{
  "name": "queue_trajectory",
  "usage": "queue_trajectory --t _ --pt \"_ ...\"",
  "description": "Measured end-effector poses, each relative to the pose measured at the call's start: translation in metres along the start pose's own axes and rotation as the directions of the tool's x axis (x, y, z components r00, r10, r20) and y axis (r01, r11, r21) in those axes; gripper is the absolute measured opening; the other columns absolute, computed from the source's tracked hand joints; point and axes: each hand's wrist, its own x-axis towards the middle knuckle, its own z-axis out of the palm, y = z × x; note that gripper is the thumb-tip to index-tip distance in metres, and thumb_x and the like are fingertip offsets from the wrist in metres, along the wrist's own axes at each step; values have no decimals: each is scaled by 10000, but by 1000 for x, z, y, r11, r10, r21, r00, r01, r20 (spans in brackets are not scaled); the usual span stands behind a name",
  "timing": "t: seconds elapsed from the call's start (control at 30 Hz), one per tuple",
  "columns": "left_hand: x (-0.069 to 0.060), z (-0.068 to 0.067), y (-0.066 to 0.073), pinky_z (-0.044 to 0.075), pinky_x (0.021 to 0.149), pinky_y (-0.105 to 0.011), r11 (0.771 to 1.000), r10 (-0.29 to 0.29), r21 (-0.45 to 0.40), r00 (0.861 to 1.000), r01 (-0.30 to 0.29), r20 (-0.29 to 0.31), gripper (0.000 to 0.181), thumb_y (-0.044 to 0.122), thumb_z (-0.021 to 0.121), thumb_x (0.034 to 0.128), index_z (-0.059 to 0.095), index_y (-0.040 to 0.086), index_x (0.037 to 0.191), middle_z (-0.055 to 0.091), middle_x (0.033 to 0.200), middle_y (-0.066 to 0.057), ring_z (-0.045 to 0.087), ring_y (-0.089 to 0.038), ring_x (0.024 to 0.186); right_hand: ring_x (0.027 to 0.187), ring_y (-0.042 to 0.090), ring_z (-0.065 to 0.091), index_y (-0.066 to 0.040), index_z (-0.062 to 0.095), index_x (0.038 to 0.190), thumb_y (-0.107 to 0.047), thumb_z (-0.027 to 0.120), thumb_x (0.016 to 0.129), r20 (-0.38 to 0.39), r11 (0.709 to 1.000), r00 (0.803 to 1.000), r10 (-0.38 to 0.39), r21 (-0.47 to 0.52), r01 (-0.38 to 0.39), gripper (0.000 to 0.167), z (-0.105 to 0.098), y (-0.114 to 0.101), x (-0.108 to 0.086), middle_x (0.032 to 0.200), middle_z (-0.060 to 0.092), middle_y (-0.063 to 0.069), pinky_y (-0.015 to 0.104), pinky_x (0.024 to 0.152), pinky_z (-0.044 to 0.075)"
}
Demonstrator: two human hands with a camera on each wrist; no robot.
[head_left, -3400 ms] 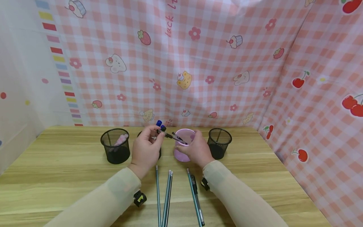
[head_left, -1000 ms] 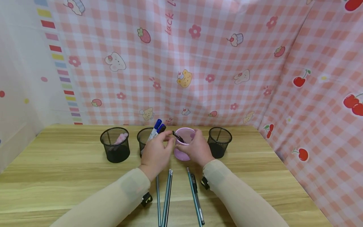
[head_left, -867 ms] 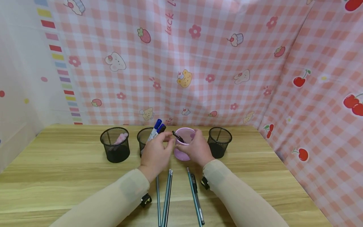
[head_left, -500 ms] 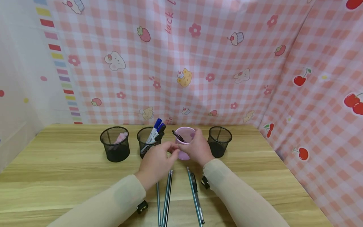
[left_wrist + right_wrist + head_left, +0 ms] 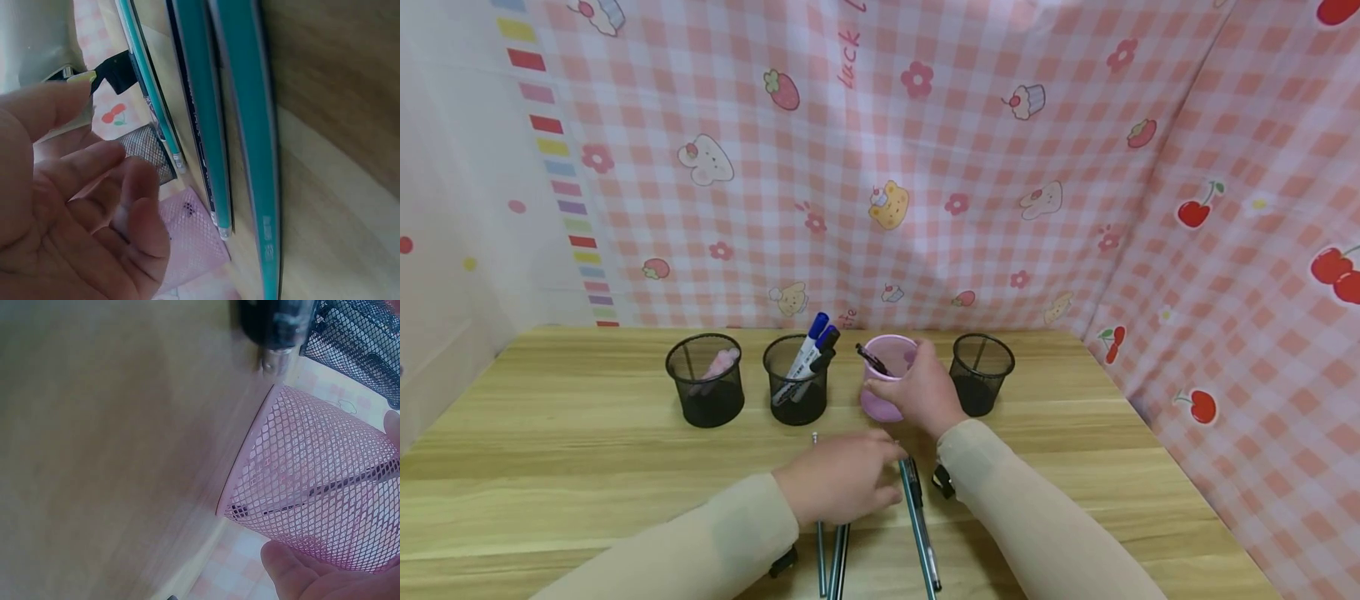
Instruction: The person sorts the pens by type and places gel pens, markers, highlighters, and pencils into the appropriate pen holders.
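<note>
My right hand [image 5: 927, 392] grips the rim and side of a pink mesh pen cup [image 5: 882, 408], which stands upright. A black gel pen [image 5: 872, 360] leans in that cup, its end above the rim. In the right wrist view a dark pen shape shows through the pink mesh [image 5: 300, 437]. My left hand [image 5: 848, 478] is over the loose pencils, fingers loosely bent; the left wrist view shows no object in it. Its fingertips are nearest a teal pencil [image 5: 917, 521] and a black-capped clear pen [image 5: 929, 550] lying side by side. Other teal striped pencils [image 5: 820, 550] lie partly under the hand.
Three black mesh cups share the pink cup's row: one with a fluffy pink item [image 5: 721, 364], one with blue- and black-capped markers [image 5: 808, 354], and a black cup [image 5: 982, 387] at the right. A checked cloth [image 5: 850, 167] hangs behind the wooden table [image 5: 587, 450].
Earlier my left hand held a black pen at the pink cup; it has let go, and the pen stands inside. That hand has come down over the pencils. My right hand stays on the cup.
</note>
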Motion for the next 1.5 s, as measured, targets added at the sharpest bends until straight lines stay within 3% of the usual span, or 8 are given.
queue_trajectory --t 0.37,0.6,0.7,0.9,1.2,1.3,1.5 --pt "11 6 2 432 1206 -380 985 91 136 989 -107 115 502 422 680 1014 614 268 1488 555 1573 14 534 -184 1449 1352 374 581 -11 327 1553 -360 938 785 8 1000 1000 -2 20 2 1041 0 0 0 1482 562 224 503 1131 494" --pt "14 9 2 433 1204 -364 978 113 161 986 -132 122 447 407 685 1011 652 298 1444 577 1548 28 535 -164 1443 1356 369 580 -12 327 1557 -368 940 782 7 1000 1000 0 21 0 1050 0 -1 0 1488 561 220 501 1131 494" --pt "14 8 2 460 1176 -357 982 107 144 988 -122 110 403 399 694 1005 687 291 1394 615 1496 38 573 -153 1393 1351 369 583 -15 329 1555 -375 939 780 5 1000 1000 -2 17 2 1050 0 0 0 1485 563 216 501 1128 496" --pt "12 6 2 555 1012 -337 988 84 119 993 -93 83 327 416 736 971 738 279 1268 682 1259 60 672 -123 1108 1336 377 590 -12 340 1546 -383 941 771 -5 1000 1000 -13 9 13 1049 1 2 1 1464 575 217 497 1124 496" --pt "8 4 2 540 768 -270 997 6 81 999 -10 50 247 454 810 906 731 221 933 611 957 84 574 -56 793 1330 375 596 -18 345 1540 -384 942 769 -4 1000 1000 -10 9 11 1041 0 0 0 1460 580 217 497 1125 494" --pt "8 3 2 542 768 -277 996 -15 84 999 11 46 279 444 849 872 717 201 910 604 934 76 567 -63 788 1338 374 591 -21 344 1541 -382 941 771 0 1000 1000 -5 13 5 1039 0 0 0 1468 575 215 498 1132 488" --pt "9 4 2 576 851 -330 992 -95 85 995 92 31 462 489 889 812 717 135 1055 679 964 29 637 -118 878 1353 372 582 -19 344 1542 -387 941 769 -1 1000 1000 1 8 -1 1044 0 0 0 1481 567 214 496 1145 480"
